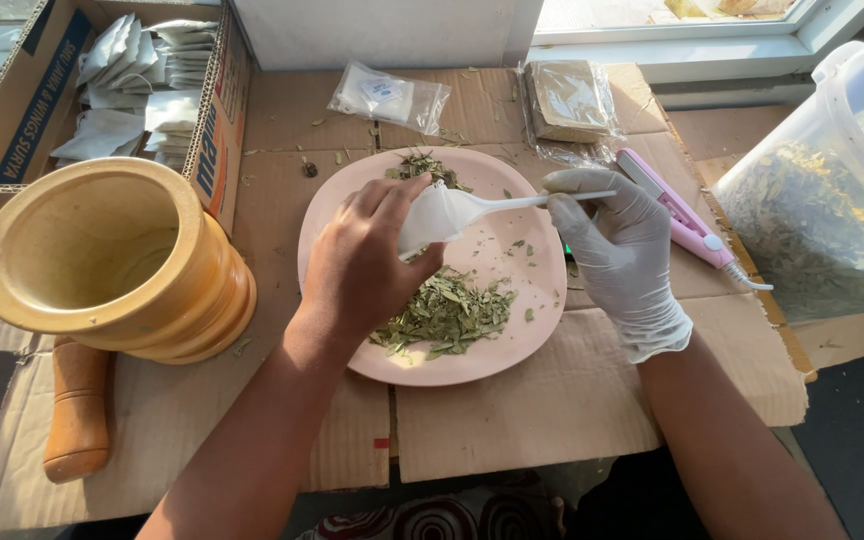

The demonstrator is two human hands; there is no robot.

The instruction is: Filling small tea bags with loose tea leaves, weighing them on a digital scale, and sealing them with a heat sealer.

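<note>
My bare left hand [367,255] holds a small white paper sachet [424,215] over a pink plate [537,300]. My right hand [617,240], in a white glove, grips a white plastic spoon [512,203] whose bowl is tucked into the sachet's mouth. A heap of crushed dried green leaves [444,315] lies on the plate just below my left hand. A smaller pile of leaves [422,166] sits at the plate's far rim.
A wooden mortar [112,265] stands at left, its pestle [77,410] lying beneath. A cardboard box of white sachets [142,80] is at back left. Two clear packets [387,97] [567,100], a pink sealer tool [682,215] and a plastic tub of dried leaves [817,200] sit behind and right.
</note>
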